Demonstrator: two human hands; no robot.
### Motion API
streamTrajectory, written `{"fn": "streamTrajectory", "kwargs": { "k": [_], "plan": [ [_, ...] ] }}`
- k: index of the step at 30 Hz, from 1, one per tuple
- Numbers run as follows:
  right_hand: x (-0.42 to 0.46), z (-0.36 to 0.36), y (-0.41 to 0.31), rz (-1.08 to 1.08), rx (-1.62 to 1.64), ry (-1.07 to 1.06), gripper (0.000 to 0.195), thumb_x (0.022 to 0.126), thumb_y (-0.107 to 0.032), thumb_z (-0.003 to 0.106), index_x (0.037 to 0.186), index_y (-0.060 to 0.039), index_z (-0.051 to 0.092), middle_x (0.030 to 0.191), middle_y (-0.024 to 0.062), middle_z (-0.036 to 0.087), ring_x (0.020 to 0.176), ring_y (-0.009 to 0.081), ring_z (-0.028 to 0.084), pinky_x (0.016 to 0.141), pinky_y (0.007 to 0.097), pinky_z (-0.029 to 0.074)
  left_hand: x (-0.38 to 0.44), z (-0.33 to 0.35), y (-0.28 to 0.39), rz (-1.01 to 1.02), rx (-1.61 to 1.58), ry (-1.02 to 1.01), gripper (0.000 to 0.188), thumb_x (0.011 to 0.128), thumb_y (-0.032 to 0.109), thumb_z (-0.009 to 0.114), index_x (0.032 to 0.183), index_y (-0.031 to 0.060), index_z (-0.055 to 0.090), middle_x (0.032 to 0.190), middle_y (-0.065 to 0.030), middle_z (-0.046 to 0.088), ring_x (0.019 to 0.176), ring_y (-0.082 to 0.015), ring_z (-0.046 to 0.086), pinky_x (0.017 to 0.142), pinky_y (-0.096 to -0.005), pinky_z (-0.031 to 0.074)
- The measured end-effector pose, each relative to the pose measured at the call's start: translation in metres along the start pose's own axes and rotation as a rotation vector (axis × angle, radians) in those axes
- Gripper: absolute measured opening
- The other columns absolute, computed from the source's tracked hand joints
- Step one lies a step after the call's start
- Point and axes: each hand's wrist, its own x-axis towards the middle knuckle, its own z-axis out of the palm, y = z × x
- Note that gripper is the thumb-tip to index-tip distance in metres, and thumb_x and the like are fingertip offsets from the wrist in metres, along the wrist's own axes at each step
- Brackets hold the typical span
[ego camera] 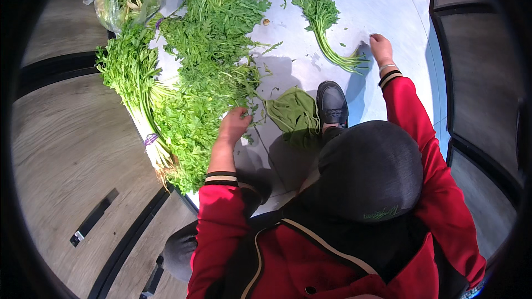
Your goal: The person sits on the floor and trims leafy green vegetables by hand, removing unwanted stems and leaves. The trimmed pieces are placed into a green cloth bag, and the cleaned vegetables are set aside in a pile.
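A broad heap of leafy greens lies on the floor, left of centre. My left hand is at its lower right edge, fingers curled close to small leafy sprigs; whether it grips any is unclear. At the right, my right hand has its fingers bunched together, beside the stem ends of a small separate bunch of greens; I cannot tell if anything is between the fingertips. Along the heap's left side lies a bunch of celery-like greens with pale stems, roots and a purple tie.
A clear plastic bag of greens stands at the upper left. A green cloth lies beside my dark shoe. Wood-patterned cabinets line the left, dark-framed panels the right. Loose leaves and a small brown piece dot the floor.
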Motion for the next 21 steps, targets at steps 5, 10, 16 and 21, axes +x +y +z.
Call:
{"fn": "streamTrajectory", "kwargs": {
  "k": [5,10,16,21],
  "plan": [
    [-0.013,-0.001,0.031,0.056,-0.082,-0.088,0.028,0.071,-0.026,0.050,0.090,-0.0086,0.061,0.088,0.0146,0.059,0.087,0.0289,0.055,0.077,0.0341,0.042,-0.002,0.006,-0.014,-0.068,-0.043,0.054,0.028,0.069,0.026,0.053,0.089,0.0070,0.058,0.088,-0.0154,0.058,0.083,-0.0289,0.055,0.073,-0.0338,0.043],
    [-0.026,0.014,0.004,0.026,-0.361,-0.295,0.029,0.070,-0.026,0.049,0.089,-0.0053,0.058,0.090,0.0172,0.057,0.088,0.0317,0.054,0.075,0.0374,0.042,-0.005,0.004,-0.018,-0.204,0.056,0.142,0.019,0.069,0.024,0.050,0.080,0.0114,0.058,0.082,-0.0143,0.058,0.079,-0.0299,0.055,0.069,-0.0359,0.044],
    [-0.024,0.023,-0.014,0.014,-0.485,-0.322,0.026,0.068,-0.019,0.047,0.085,-0.0021,0.059,0.086,0.0192,0.058,0.085,0.0326,0.054,0.074,0.0365,0.042,-0.014,-0.002,-0.018,-0.299,0.059,0.307,0.017,0.072,0.023,0.047,0.076,0.0108,0.057,0.079,-0.0137,0.059,0.074,-0.0299,0.056,0.067,-0.0366,0.045],
    [-0.031,-0.001,-0.013,0.008,-0.266,-0.245,0.031,0.066,-0.026,0.055,0.078,0.0019,0.060,0.083,0.0207,0.058,0.083,0.0312,0.056,0.072,0.0352,0.043,0.037,-0.014,0.005,-0.066,0.180,0.645,0.015,0.074,0.019,0.045,0.070,0.0090,0.055,0.069,-0.0142,0.056,0.065,-0.0311,0.055,0.056,-0.0397,0.044]
  ]
}}
